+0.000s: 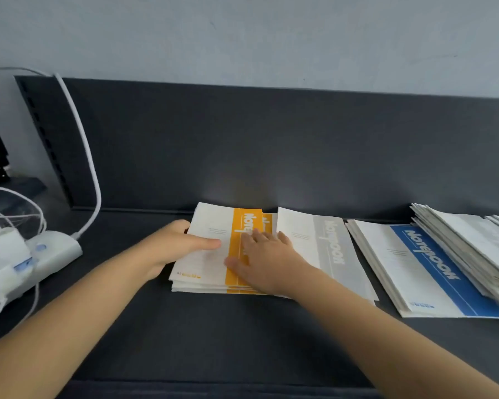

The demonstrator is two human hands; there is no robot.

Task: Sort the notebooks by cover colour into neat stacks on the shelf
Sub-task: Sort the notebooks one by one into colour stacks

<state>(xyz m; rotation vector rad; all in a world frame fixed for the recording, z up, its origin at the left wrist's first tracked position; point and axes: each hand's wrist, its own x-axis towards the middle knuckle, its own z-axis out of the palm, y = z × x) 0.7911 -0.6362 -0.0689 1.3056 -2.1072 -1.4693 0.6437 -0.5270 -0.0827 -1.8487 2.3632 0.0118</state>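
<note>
A stack of yellow-banded notebooks (211,223) lies in the middle of the dark shelf (213,326). My left hand (173,246) grips the stack's left edge, thumb laid on the top cover. My right hand (267,260) lies flat on the yellow band, fingers spread. Just right of it lies a grey-banded notebook (326,249), partly under my right hand. Farther right sits a stack topped by a blue-banded notebook (421,269). A slanted pile of unsorted notebooks (467,240) leans over the blue stack's right side.
White power strips (49,251) with plugs and white cables (81,139) sit at the shelf's left end. A dark back panel (271,145) closes the shelf behind the stacks. A pale wall rises above it.
</note>
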